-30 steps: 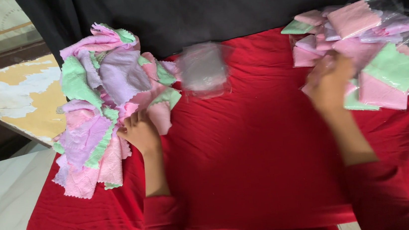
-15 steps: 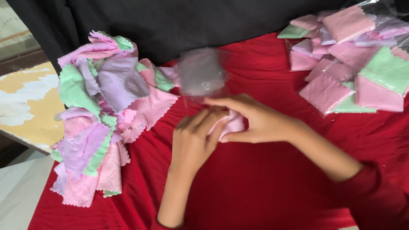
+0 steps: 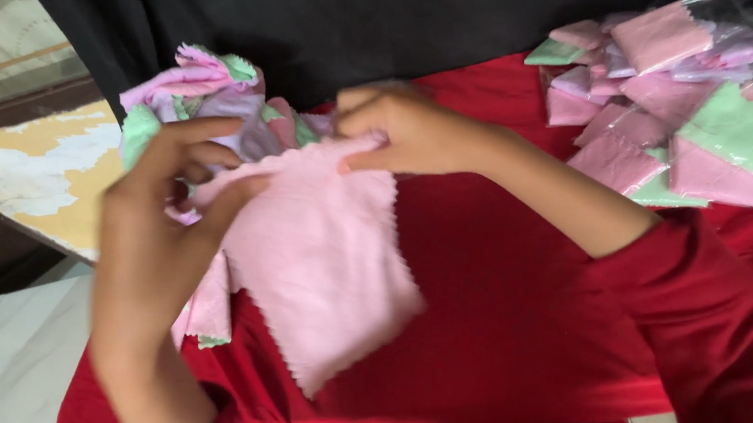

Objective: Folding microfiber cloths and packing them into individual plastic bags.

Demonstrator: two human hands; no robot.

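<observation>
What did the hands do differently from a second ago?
A second ago the left hand touched the loose cloth pile and the right hand the bagged stack. Both then came together at the middle and rose; now they hold one pink cloth spread open by its top edge. The piles and the red table cover stayed put.

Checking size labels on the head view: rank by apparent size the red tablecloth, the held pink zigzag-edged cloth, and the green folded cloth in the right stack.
1. Red tablecloth, largest by far.
2. Pink zigzag-edged cloth, held up by left hand and right hand; nearness to the camera inflates it.
3. Green folded cloth, smallest; folded and farther away, so true size is unsure.
</observation>
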